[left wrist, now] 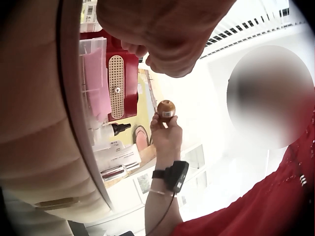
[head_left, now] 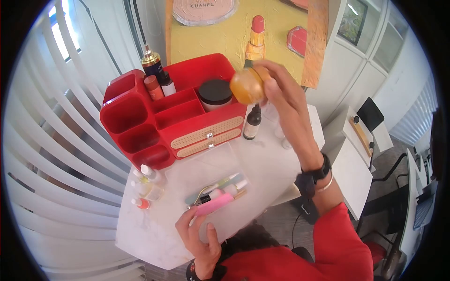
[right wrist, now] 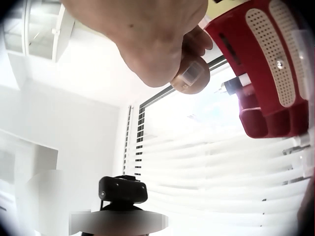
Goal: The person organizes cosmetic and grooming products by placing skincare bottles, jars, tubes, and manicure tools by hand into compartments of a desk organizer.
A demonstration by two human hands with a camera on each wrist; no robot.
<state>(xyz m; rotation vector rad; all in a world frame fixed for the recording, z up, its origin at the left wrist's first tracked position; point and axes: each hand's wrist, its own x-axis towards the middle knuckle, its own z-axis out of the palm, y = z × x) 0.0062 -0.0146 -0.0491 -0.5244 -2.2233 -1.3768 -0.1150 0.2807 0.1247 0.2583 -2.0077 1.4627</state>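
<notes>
Raised over the table's right side, my right hand grips a round golden container between fingers and thumb. A pale label shows on the container in the left wrist view. In the right wrist view, my fingers partly hide the container. Low at the front, my left hand has its thumb apart from the fingers, fingertips right at the near end of a pink item. That item lies in a clear tray with several slim tools and small bottles.
A red organizer with two rattan-front drawers stands at the back, holding bottles and a black-lidded jar. A dark dropper bottle stands to its right. Small bottles stand at the table's left. A painted board rises behind.
</notes>
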